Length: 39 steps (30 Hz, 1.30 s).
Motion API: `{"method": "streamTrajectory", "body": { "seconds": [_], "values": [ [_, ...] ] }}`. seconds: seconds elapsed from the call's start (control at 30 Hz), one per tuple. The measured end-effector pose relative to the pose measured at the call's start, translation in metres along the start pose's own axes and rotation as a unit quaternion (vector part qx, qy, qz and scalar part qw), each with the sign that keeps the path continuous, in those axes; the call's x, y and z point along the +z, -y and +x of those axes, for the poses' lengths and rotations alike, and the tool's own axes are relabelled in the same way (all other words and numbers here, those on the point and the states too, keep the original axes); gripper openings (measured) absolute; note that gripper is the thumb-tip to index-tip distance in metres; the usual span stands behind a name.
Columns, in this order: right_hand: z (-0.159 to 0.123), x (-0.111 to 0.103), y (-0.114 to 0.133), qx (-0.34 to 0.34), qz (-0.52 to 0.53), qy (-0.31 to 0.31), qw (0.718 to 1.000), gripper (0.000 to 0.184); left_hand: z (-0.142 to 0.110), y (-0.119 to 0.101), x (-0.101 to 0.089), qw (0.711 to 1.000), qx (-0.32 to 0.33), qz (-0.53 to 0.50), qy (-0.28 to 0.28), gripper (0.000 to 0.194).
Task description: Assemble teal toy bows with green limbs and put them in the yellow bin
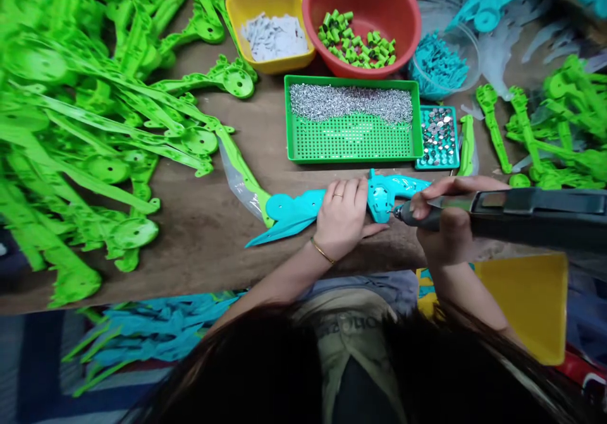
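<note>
A blue plastic toy gun or crossbow-like body [298, 206] lies flat on the wooden table, with a lime green arm and a clear film piece [239, 187] reaching out from its left end. My left hand [342, 212] wraps over the middle of the blue body and presses it to the table. In my right hand [448, 218] is a dark electric screwdriver [535, 215], lying nearly level, its bit at the lower right of the blue round section. Whether a screw sits under the bit is too small to tell.
A green basket [353, 157] of small screws stands behind the blue body. Beside it are a small teal tray [437, 162] of metal discs, a yellow bowl [270, 67], a red bowl [317, 7] and a clear tub [474, 64]. Green parts [104, 108] pile up at left.
</note>
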State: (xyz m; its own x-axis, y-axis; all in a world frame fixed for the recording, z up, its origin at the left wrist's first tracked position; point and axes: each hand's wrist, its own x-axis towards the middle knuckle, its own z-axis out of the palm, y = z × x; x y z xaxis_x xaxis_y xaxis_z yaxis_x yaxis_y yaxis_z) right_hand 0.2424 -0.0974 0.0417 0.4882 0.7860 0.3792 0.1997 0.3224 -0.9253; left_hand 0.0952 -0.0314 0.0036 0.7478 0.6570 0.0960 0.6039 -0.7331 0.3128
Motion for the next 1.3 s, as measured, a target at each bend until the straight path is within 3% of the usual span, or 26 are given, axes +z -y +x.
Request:
{"method": "streamTrajectory", "body": {
  "seconds": [0.17, 0.3, 0.5, 0.63, 0.73, 0.83, 0.9, 1.0, 1.1, 1.3],
  "values": [
    [-0.003, 0.001, -0.011, -0.07, -0.01, -0.013, 0.997, 0.035, 0.0, 0.002, 0.004, 1.0, 0.004, -0.001, 0.004, 0.101],
    [-0.007, 0.002, -0.019, -0.06, 0.0, 0.019, 0.998, 0.037, -0.002, 0.001, 0.007, 1.0, 0.01, 0.002, -0.005, 0.097],
    [-0.004, 0.01, -0.012, -0.027, 0.0, -0.005, 1.0, 0.026, 0.001, -0.003, 0.0, 1.0, -0.008, -0.02, 0.014, 0.089],
    [0.026, 0.018, 0.015, -0.008, 0.051, -0.008, 0.999, 0.02, -0.009, 0.005, -0.015, 0.999, -0.022, -0.02, 0.042, 0.093],
    [0.067, 0.03, 0.022, -0.067, 0.045, -0.054, 0.995, 0.023, -0.015, 0.012, -0.028, 0.998, -0.033, -0.002, 0.055, 0.1],
    [0.103, 0.054, 0.0, -0.064, 0.03, -0.106, 0.992, 0.035, -0.004, 0.011, -0.034, 0.999, -0.01, -0.003, 0.039, 0.105],
    [0.117, 0.071, -0.024, -0.058, 0.031, -0.159, 0.985, 0.042, 0.01, 0.008, -0.032, 0.999, -0.003, -0.009, 0.035, 0.089],
    [0.123, 0.087, -0.056, -0.013, 0.012, -0.147, 0.989, 0.041, 0.028, 0.004, -0.023, 0.998, -0.037, -0.019, 0.047, 0.058],
    [0.12, 0.088, -0.074, -0.003, -0.004, -0.115, 0.993, 0.032, 0.033, 0.006, -0.014, 0.997, -0.055, -0.036, 0.041, 0.048],
    [0.116, 0.082, -0.088, 0.014, -0.003, -0.113, 0.993, 0.03, 0.028, 0.01, -0.012, 0.996, -0.05, -0.062, 0.039, 0.045]
  ]
}}
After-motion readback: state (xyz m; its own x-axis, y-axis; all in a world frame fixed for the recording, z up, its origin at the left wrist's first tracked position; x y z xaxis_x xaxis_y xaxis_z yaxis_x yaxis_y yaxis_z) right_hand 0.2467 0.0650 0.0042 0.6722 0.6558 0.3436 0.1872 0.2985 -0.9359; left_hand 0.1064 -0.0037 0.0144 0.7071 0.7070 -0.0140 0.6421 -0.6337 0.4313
